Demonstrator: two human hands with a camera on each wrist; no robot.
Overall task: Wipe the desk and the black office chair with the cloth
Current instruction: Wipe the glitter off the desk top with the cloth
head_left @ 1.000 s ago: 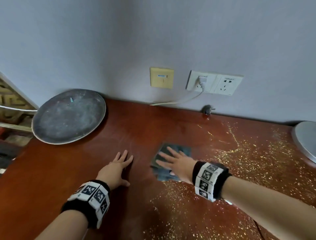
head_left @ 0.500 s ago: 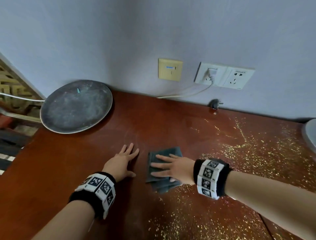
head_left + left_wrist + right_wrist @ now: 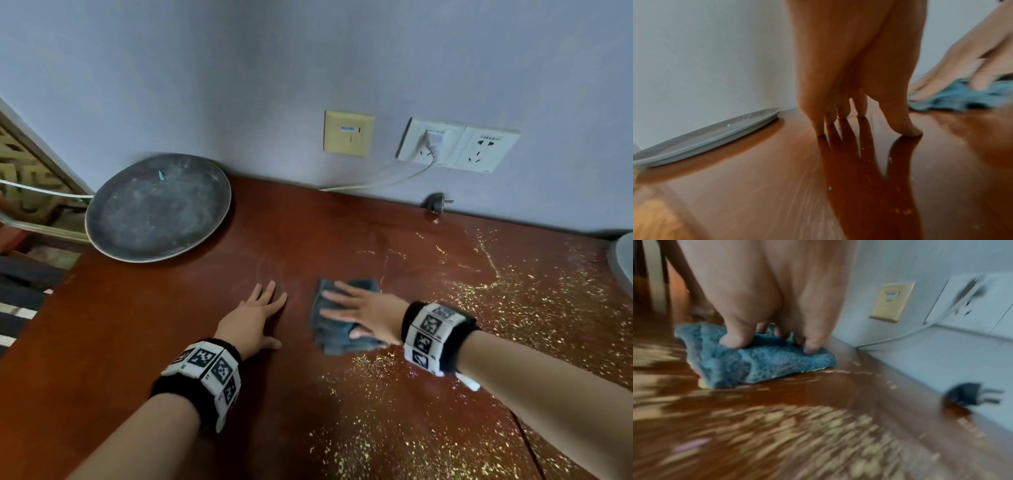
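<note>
A folded blue-grey cloth [image 3: 337,329] [image 3: 760,363] [image 3: 962,97] lies on the reddish-brown desk [image 3: 144,335]. My right hand [image 3: 359,310] [image 3: 768,344] presses flat on it with straight, spread fingers. Beside it to the left, my left hand [image 3: 260,315] [image 3: 863,123] rests flat on the bare desk, fingers straight. Gold glitter specks [image 3: 479,308] cover the desk to the right and in front of the cloth. The black office chair is not in view.
A round grey tray [image 3: 156,209] [image 3: 701,139] leans at the back left against the wall. A black plug [image 3: 436,202] [image 3: 970,395] lies at the wall under the sockets [image 3: 455,145]; a white cord runs along the wall. A grey round edge [image 3: 621,263] shows at the far right.
My right hand slid the cloth toward me and left, then back a little to the right. The left hand stayed pressed on the desk. The head view shifted slightly.
</note>
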